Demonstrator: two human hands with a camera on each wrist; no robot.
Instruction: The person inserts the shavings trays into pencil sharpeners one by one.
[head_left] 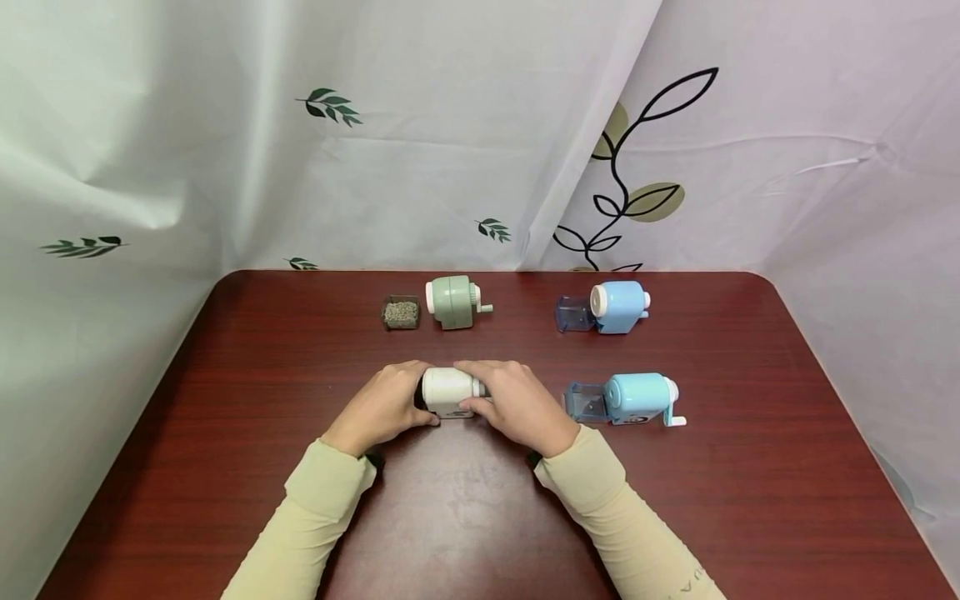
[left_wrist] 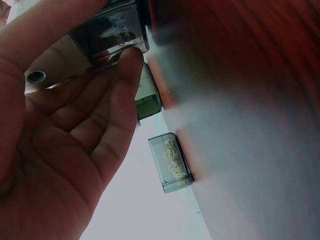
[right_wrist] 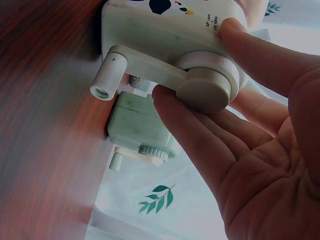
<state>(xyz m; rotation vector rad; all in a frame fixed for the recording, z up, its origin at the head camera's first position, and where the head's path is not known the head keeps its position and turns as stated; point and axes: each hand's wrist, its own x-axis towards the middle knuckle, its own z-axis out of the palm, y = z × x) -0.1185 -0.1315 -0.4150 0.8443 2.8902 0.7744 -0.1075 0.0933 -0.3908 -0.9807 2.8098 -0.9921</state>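
Note:
A white crank pencil sharpener (head_left: 448,390) stands on the table between both hands. My left hand (head_left: 381,408) is at its left end, thumb and fingers pinching the dark see-through shavings drawer (left_wrist: 112,35) under the pencil hole. My right hand (head_left: 521,404) grips the body from the crank side, the thumb on its printed face and the other fingers on the far side. The crank handle (right_wrist: 107,75) points down toward the table. Much of the drawer is hidden by the left fingers.
Behind stands a green sharpener (head_left: 453,302), with its drawer of shavings (head_left: 401,313) apart to its left. Farther right are a blue sharpener (head_left: 620,307) and a light-blue one (head_left: 637,397), each with a see-through drawer on its left. White curtains surround the brown table (head_left: 247,400).

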